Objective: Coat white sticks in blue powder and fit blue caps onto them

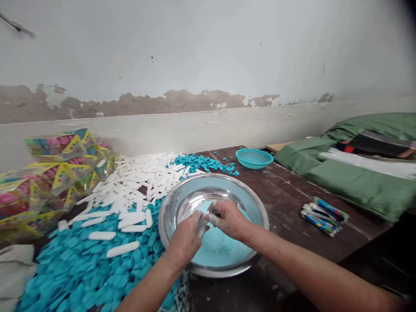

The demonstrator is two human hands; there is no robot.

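A wide metal basin [169, 190] stands on the table, with light blue powder [224, 249] across its bottom. Over it, my left hand [187, 237] and my right hand [229, 219] meet with their fingers closed in a pinch. White powder coats the fingertips. Whatever lies between them is small and mostly hidden by the fingers. Left of the basin spreads a heap of flat teal plastic pieces [81, 264]. Several white stick-shaped pieces [122, 249] lie on top of it, and a larger pile of white sticks [136, 171] sits behind.
Small teal caps [203, 164] lie behind the basin, near a teal plastic basket [254, 158]. Colourful clear-wrapped packs [65, 173] are stacked at the left against the wall. To the right are printed packets [325, 216] and a green sack [357, 186].
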